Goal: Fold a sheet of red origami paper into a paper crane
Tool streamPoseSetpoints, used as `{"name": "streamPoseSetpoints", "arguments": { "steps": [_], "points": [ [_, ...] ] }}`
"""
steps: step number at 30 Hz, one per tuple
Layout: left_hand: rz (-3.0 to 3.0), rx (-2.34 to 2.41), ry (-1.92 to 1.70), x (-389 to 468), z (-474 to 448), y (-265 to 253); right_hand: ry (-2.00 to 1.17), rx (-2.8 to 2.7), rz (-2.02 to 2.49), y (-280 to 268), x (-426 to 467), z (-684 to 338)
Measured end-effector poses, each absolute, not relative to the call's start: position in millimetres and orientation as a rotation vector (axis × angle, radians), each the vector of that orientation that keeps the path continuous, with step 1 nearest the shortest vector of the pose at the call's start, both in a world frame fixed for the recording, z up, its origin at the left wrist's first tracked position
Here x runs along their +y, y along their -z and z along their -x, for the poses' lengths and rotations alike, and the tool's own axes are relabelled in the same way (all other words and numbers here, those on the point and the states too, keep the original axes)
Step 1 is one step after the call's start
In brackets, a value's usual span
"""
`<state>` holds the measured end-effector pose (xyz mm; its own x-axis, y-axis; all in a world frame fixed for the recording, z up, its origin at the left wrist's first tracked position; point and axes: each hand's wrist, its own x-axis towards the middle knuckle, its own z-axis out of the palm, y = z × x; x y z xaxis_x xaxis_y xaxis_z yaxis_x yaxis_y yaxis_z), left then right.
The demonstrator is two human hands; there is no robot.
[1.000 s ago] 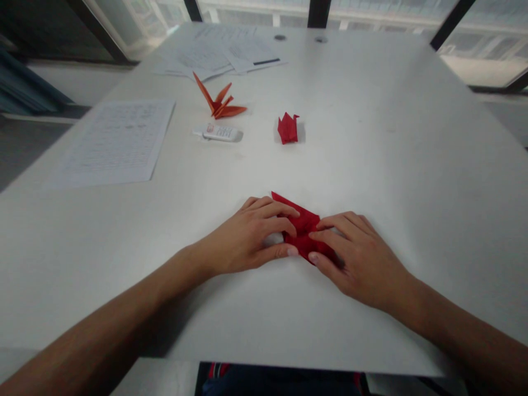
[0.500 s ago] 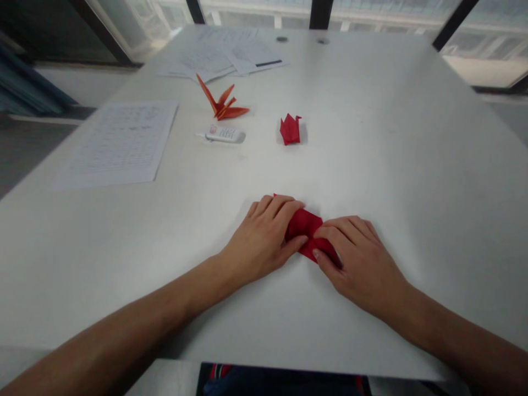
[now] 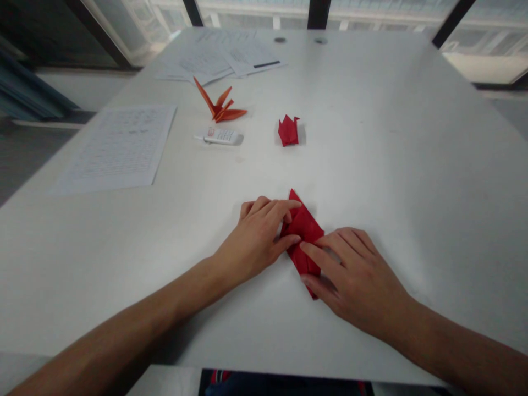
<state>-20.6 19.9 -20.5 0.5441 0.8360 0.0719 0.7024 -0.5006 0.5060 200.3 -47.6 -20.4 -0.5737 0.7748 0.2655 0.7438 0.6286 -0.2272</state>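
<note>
A folded piece of red origami paper lies slantwise on the white table, with a pointed tip at its upper end and another at its lower end. My left hand grips its left edge, the thumb on top and the index finger reaching over the upper part. From the right, my right hand holds the lower half, its index fingertip pressed near the middle and its thumb at the lower left edge. Parts of the paper are hidden under my fingers.
A small red paper crane stands beyond my hands. Left of it are an orange paper crane and a white glue tube. A written sheet lies at the left, with more papers at the far end of the table.
The red paper has turned to a steeper slant, with its upper tip and lower end now showing. My right hand has shifted slightly down, and my left hand slightly left.
</note>
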Motion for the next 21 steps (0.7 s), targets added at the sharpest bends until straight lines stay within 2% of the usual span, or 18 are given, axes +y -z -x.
{"name": "streamPoseSetpoints", "arguments": {
  "steps": [8,21],
  "points": [
    [-2.359,1.259,-0.471,18.7,20.7,25.7,-0.05,-2.659,0.919,22.2,-50.4,-199.4],
    [-2.301,1.154,-0.454,19.0,22.6,16.6,-0.2,-2.584,1.02,20.5,-54.8,-200.2]
  ]
}}
